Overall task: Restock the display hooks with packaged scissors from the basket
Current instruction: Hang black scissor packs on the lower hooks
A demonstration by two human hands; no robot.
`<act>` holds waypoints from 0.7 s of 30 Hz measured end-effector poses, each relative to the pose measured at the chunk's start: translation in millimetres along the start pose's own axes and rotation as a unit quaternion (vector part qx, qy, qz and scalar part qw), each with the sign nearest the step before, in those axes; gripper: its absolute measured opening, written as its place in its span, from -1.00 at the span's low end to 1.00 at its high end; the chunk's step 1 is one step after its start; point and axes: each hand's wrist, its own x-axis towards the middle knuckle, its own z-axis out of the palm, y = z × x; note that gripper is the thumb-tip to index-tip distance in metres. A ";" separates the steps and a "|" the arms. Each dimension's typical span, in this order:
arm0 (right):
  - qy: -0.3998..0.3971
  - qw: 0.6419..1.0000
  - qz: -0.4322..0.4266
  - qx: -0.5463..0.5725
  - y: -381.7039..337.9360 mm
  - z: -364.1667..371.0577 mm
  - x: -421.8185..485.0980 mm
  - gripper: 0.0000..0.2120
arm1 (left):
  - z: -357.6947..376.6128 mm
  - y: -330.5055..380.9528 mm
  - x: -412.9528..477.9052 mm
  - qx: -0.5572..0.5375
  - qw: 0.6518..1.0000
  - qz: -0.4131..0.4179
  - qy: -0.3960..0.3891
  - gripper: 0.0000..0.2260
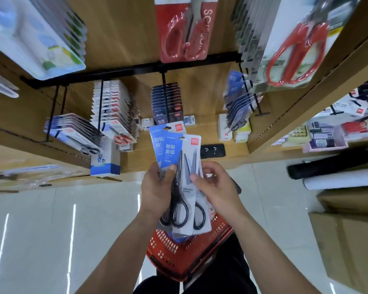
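Note:
Two or three packs of black-handled scissors (179, 162) on blue and grey cards stand fanned out in front of me. My left hand (157, 187) grips the stack from the left, thumb across the front card. My right hand (215, 187) pinches the right edge of the front pack. Below my hands sits the red plastic basket (179, 255) on the floor. Straight ahead a black hook (164, 90) carries a row of matching dark packs (167, 102), just above the tops of the packs I hold.
A black rail (136, 71) crosses the wooden back panel and bears more hooks with scissor packs at left (113, 111) and right (240, 102). Large red scissors (185, 32) hang above. Cardboard boxes (348, 240) stand on the floor at right.

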 end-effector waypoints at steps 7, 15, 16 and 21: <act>0.035 0.995 -0.040 -0.079 -6.2 42.3 -3.4 -0.66 | -26.0 -4.7 -12.7 -0.067 0.997 -0.009 0.035 -0.64; 0.012 0.992 -0.044 -0.119 -0.4 99.8 2.9 -0.88 | -82.9 -26.1 -17.9 -0.134 0.982 -0.049 0.121 -0.68; 0.004 0.992 -0.045 -0.120 -0.5 108.1 2.8 -0.89 | -91.9 -32.6 -17.5 -0.133 0.981 -0.048 0.130 -0.68; -0.061 0.989 -0.022 -0.135 1.3 150.4 2.0 -0.89 | -139.8 -58.1 -13.8 -0.092 0.979 -0.060 0.170 -0.71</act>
